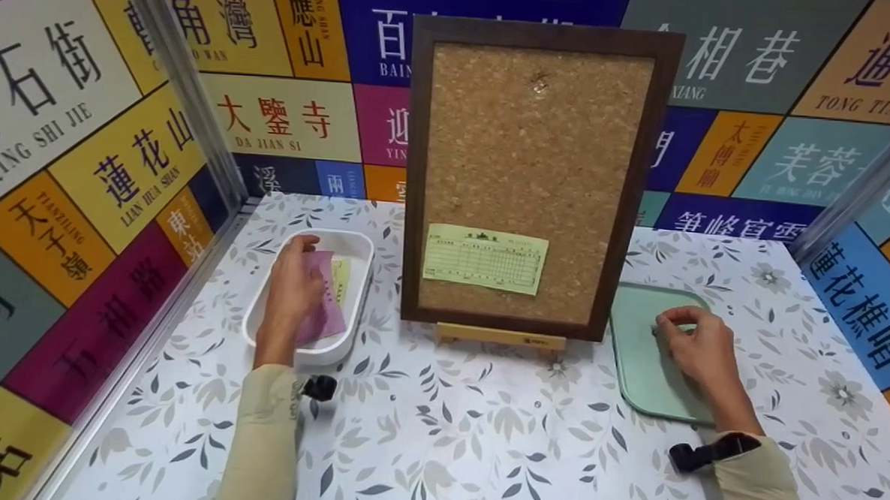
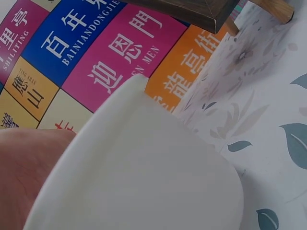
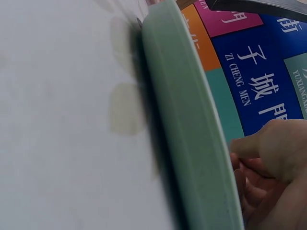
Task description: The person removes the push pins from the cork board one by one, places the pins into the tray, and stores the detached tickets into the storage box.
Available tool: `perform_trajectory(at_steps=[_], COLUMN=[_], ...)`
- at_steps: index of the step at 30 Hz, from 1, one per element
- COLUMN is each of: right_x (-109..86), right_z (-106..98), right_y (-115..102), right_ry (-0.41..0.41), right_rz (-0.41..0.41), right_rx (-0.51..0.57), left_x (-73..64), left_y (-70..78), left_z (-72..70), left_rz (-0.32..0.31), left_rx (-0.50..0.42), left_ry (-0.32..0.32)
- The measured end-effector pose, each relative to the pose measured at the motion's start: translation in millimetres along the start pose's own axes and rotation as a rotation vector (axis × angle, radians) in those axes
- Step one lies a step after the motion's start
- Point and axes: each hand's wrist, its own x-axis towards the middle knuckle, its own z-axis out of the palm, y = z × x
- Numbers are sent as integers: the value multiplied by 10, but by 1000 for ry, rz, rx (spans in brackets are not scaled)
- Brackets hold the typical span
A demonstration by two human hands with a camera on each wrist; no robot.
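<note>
My left hand (image 1: 291, 292) reaches into a white plastic tray (image 1: 364, 258), its fingers gently bent and the thumb over a purple paper slip (image 1: 330, 305). A yellow-green slip (image 1: 343, 270) shows from under the purple one. In the left wrist view the outer wall of the white tray (image 2: 158, 167) hides most of that hand (image 2: 29, 167). Over a pale green tray (image 1: 653, 387), my right hand (image 1: 700, 347) pinches a small grey thing (image 1: 653, 330) at thumb and fingertip; its kind is too small to make out. Curled fingers of the right hand (image 3: 268, 177) show behind the green tray's rim (image 3: 192, 115).
Between the trays a dark-framed cork board (image 1: 531, 163) leans on a small wooden stand (image 1: 501, 337). A yellow-green form (image 1: 484, 259) is against its lower left, and a small clear shiny thing (image 1: 540, 83) is near its top. Panels with street names (image 1: 293, 116) enclose the floral-covered table (image 1: 437, 430).
</note>
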Motion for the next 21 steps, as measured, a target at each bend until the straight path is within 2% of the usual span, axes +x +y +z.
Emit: perform_trajectory(at_steps=[3, 6, 11, 15, 21], right_x=[4, 9, 9, 6, 8], right_z=[1, -3, -31, -39, -50], right_y=[32, 53, 57, 62, 74], right_ry=[-35, -38, -30, -36, -38], right_rz=[11, 5, 10, 16, 23], right_rx=[-24, -42, -68, -64, -88], left_x=[-3, -4, -12, -19, -11], left_y=[12, 31, 31, 16, 12], left_z=[-1, -5, -8, -10, -4], left_rz=[1, 18, 58, 66, 79], left_rx=[9, 7, 14, 16, 14], left_ry=[18, 23, -32, -88, -94])
